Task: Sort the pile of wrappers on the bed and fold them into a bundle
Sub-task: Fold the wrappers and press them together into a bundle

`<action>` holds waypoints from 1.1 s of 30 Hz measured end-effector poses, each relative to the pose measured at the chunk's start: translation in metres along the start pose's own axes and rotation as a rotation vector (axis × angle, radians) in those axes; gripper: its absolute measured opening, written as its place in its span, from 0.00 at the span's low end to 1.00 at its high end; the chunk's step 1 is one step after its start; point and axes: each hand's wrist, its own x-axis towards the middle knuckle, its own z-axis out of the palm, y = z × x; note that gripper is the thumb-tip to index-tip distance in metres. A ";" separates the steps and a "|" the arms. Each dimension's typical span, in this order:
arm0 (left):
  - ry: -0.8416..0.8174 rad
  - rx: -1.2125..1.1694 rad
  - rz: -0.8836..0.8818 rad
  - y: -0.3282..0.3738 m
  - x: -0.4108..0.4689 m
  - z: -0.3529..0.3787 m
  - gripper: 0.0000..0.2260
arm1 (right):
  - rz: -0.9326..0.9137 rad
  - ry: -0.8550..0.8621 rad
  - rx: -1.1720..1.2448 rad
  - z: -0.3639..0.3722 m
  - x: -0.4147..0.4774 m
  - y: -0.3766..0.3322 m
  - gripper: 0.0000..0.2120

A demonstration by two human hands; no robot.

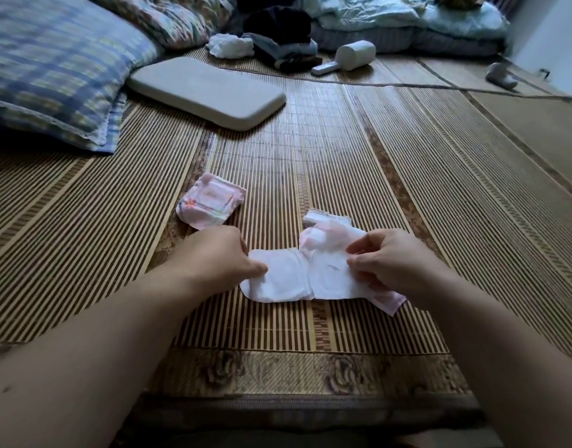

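Observation:
A white and pale pink wrapper [305,274] lies spread out flat on the bamboo mat [359,163] in front of me. My left hand [220,253] pinches its left edge between thumb and fingers. My right hand [391,257] grips its right end, where crumpled pink wrapper material [326,232] bunches up above the fingers. A folded pink wrapper with a flower print [210,205] sits apart on the mat, just beyond my left hand.
A blue checked pillow [52,66] and a grey flat cushion [207,92] lie at the far left. Dark clothes [278,30], a white cloth [229,46], a white handheld device [349,56] and light blue bedding [407,17] fill the far end.

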 end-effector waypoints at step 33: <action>-0.389 -1.383 -0.028 0.028 -0.019 -0.007 0.12 | -0.261 -0.138 0.323 0.024 -0.032 -0.046 0.04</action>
